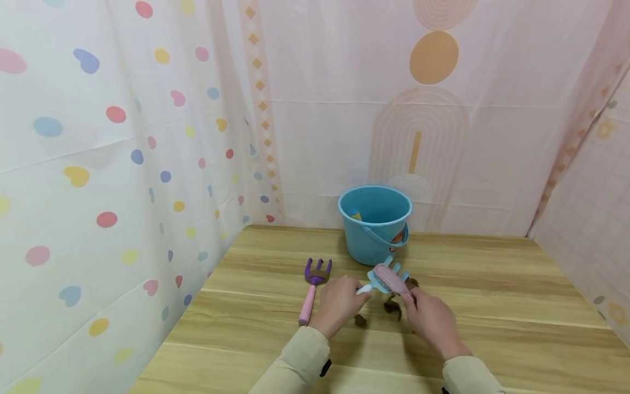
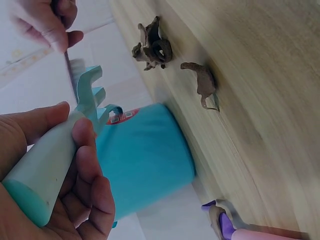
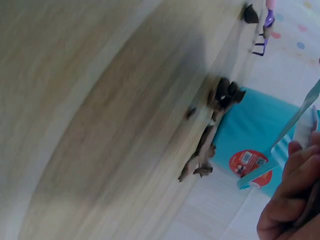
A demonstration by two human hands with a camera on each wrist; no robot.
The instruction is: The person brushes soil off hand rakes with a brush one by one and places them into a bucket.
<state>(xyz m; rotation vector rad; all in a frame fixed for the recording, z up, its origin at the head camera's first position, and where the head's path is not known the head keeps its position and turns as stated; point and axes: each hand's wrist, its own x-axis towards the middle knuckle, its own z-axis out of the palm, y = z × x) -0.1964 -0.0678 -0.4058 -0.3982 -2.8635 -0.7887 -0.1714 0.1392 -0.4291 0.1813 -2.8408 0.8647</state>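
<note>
My left hand [image 1: 339,303] grips the pale handle of a light blue toy hand rake [image 1: 378,281], its tines pointing away from me above the table. In the left wrist view, fingers and thumb wrap round the rake's handle [image 2: 47,162]. My right hand [image 1: 433,319] holds a pink brush [image 1: 390,279] by its handle. The brush head lies across the rake's tines, bristles towards them. Below the tools, brown, dried-mud-like clumps [image 1: 392,307] lie on the table; a smaller brown piece [image 1: 361,320] sits nearer my left hand.
A blue bucket [image 1: 371,243] with a handle stands just beyond the tools, a small yellow and blue thing showing inside. Left of my left hand lies a toy fork [image 1: 308,303] with a pink handle and purple tines, brown stuff on it. Patterned curtains [image 1: 315,137] surround the wooden table [image 1: 517,306].
</note>
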